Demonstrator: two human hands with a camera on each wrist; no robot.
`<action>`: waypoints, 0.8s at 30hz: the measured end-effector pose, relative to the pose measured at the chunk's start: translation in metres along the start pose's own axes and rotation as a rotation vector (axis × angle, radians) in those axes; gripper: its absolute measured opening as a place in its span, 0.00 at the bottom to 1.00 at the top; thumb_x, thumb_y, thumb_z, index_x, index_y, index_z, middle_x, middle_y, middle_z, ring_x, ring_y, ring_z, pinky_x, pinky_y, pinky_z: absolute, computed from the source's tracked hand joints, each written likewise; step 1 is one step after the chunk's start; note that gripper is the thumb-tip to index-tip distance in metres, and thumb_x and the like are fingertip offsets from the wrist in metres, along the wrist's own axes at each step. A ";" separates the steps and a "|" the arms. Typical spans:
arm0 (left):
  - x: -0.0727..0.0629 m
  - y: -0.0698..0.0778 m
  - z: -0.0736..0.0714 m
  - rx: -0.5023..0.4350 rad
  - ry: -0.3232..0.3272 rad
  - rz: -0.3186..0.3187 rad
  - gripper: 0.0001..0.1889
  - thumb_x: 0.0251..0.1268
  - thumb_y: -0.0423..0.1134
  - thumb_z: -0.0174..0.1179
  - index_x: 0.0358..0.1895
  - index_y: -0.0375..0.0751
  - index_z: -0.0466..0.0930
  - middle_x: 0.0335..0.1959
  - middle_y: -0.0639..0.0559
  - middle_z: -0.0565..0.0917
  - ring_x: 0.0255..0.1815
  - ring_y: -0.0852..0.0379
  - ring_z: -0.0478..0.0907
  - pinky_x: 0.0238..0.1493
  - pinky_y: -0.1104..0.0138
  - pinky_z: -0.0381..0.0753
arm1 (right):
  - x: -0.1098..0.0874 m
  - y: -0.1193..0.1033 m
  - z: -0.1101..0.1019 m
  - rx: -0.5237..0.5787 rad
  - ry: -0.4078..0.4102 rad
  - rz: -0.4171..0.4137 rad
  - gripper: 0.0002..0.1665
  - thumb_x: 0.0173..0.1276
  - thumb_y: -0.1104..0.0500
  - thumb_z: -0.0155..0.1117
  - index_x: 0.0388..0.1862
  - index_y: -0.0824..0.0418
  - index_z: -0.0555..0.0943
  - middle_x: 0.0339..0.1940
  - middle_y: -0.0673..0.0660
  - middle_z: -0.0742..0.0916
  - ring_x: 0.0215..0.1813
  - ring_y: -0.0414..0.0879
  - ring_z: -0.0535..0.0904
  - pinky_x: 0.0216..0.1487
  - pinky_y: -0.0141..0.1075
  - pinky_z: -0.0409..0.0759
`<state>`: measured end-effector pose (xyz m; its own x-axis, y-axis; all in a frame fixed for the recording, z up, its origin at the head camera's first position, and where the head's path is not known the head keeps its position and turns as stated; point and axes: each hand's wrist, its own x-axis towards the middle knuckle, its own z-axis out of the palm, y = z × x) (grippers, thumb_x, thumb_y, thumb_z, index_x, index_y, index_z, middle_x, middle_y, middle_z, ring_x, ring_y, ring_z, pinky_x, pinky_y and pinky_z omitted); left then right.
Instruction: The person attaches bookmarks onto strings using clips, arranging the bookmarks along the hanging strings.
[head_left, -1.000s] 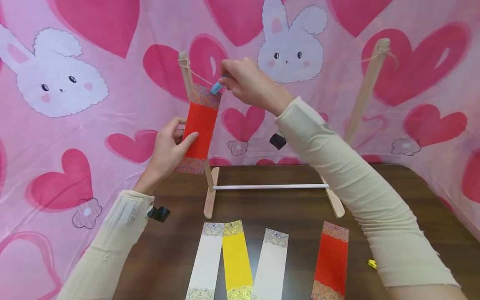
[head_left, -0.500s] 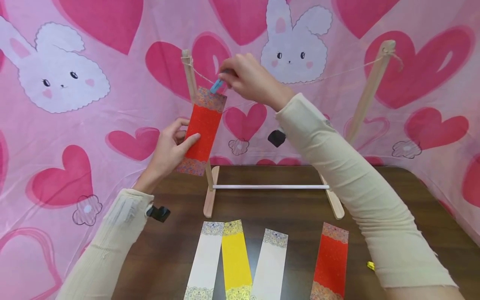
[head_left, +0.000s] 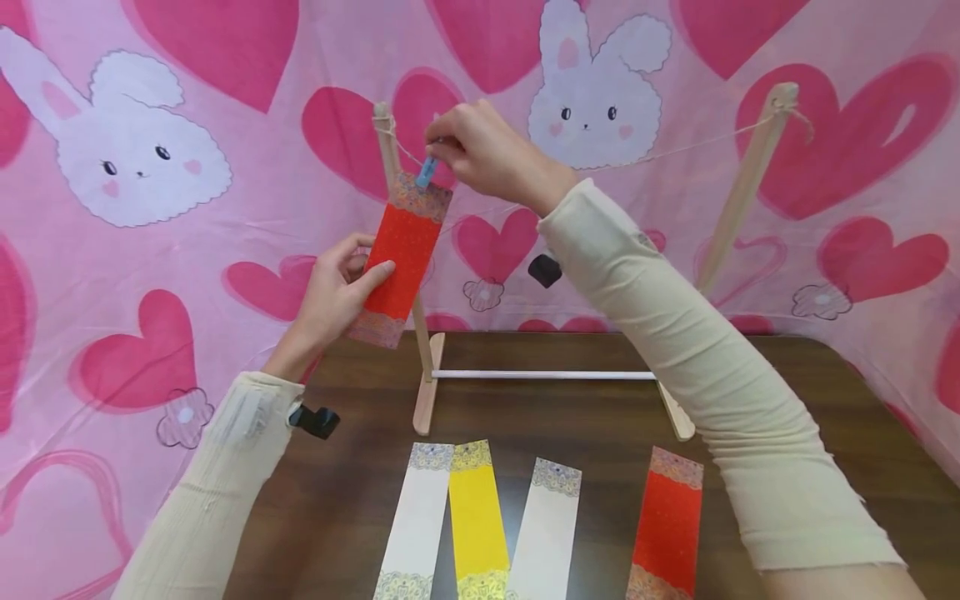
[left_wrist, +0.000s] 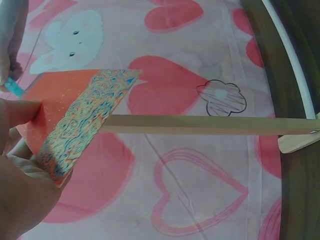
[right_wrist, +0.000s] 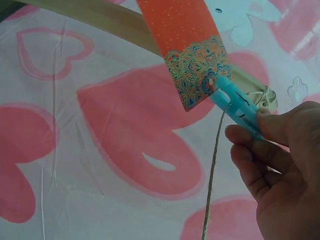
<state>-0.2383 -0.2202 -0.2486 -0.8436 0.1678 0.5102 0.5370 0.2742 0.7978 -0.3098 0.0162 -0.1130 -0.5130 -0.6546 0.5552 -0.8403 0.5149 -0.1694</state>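
A red card (head_left: 405, 254) with patterned bands at both ends hangs tilted near the left wooden post. My left hand (head_left: 330, 287) holds its lower left side, thumb in front and fingers behind. In the left wrist view, the card's patterned end (left_wrist: 90, 120) points away from that hand. Thumb and fingers of my right hand (head_left: 487, 150) pinch a light-blue clothespin (right_wrist: 237, 105), whose tip meets the card's upper patterned band (right_wrist: 197, 72). A string (right_wrist: 215, 165) runs by the clothespin; whether it lies inside the clip I cannot tell.
The string is tied to the left post (head_left: 386, 146) and right post (head_left: 746, 183); a white rod (head_left: 543, 375) joins their feet. On the brown table (head_left: 337, 492) lie two white cards (head_left: 415, 525), (head_left: 545, 525), a yellow card (head_left: 477, 521) and another red card (head_left: 666, 525).
The right hand has shifted slightly left with the clothespin, which now stands more upright. The red card leans more. The small yellow object beside the right sleeve has gone out of sight.
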 end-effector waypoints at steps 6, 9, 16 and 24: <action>0.002 0.003 -0.006 -0.067 0.019 -0.014 0.13 0.68 0.30 0.62 0.53 0.31 0.75 0.36 0.52 0.87 0.34 0.58 0.86 0.35 0.68 0.86 | 0.001 0.001 -0.001 0.034 0.016 -0.010 0.14 0.76 0.62 0.55 0.47 0.65 0.87 0.35 0.57 0.86 0.31 0.43 0.72 0.36 0.30 0.73; 0.002 0.003 -0.008 -0.108 0.011 -0.026 0.12 0.68 0.30 0.62 0.51 0.35 0.76 0.36 0.52 0.87 0.35 0.57 0.86 0.35 0.68 0.86 | 0.003 0.000 0.000 0.063 0.002 0.003 0.14 0.76 0.60 0.56 0.48 0.64 0.87 0.35 0.57 0.86 0.31 0.42 0.74 0.37 0.29 0.75; 0.000 -0.003 -0.011 -0.153 -0.013 -0.047 0.10 0.69 0.29 0.61 0.51 0.34 0.77 0.38 0.50 0.87 0.36 0.56 0.87 0.37 0.67 0.86 | 0.002 -0.003 0.003 0.070 -0.051 0.032 0.15 0.75 0.58 0.58 0.53 0.64 0.85 0.39 0.55 0.86 0.35 0.41 0.78 0.42 0.29 0.80; 0.002 0.001 -0.016 -0.199 0.053 -0.091 0.13 0.69 0.34 0.62 0.54 0.40 0.77 0.39 0.51 0.88 0.37 0.56 0.86 0.40 0.68 0.85 | 0.005 0.001 -0.004 0.134 0.078 0.024 0.13 0.76 0.61 0.58 0.47 0.65 0.87 0.34 0.57 0.89 0.33 0.38 0.80 0.39 0.28 0.79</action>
<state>-0.2396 -0.2348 -0.2415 -0.8898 0.0996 0.4453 0.4539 0.0932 0.8862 -0.3128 0.0160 -0.1070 -0.5221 -0.5954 0.6106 -0.8467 0.4477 -0.2875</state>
